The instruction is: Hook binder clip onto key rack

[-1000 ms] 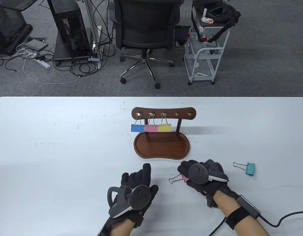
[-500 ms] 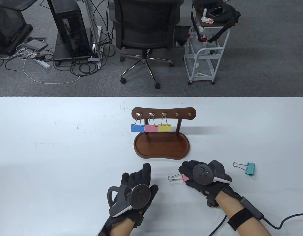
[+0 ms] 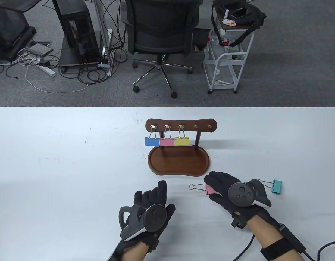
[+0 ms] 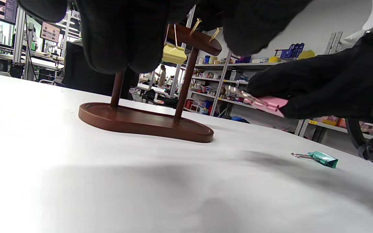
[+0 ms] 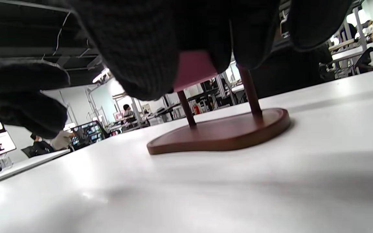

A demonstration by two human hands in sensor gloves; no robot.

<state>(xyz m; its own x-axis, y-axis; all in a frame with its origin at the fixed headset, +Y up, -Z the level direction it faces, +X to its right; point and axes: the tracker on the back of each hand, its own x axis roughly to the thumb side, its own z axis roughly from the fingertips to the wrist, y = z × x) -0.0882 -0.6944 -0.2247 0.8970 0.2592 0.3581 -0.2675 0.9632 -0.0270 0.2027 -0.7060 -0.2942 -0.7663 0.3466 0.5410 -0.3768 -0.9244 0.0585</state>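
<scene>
A brown wooden key rack (image 3: 181, 126) stands on the white table, with a blue (image 3: 152, 141), a pink (image 3: 166, 141) and a yellow clip (image 3: 181, 141) hanging on its three left hooks; the two right hooks are bare. My right hand (image 3: 219, 187) pinches a pink binder clip (image 3: 209, 189) in front of the rack's tray (image 3: 179, 163), its wire handle pointing left. The left wrist view shows the clip (image 4: 270, 104) held above the table. It also shows in the right wrist view (image 5: 191, 69). My left hand (image 3: 152, 199) rests flat on the table, holding nothing.
A teal binder clip (image 3: 276, 186) lies on the table right of my right hand, also seen in the left wrist view (image 4: 324, 158). An office chair (image 3: 159, 32) and a white trolley (image 3: 228, 54) stand beyond the table's far edge.
My right hand has lifted the pink clip off the table and moved it up and to the right, toward the rack. The left hand has not moved.
</scene>
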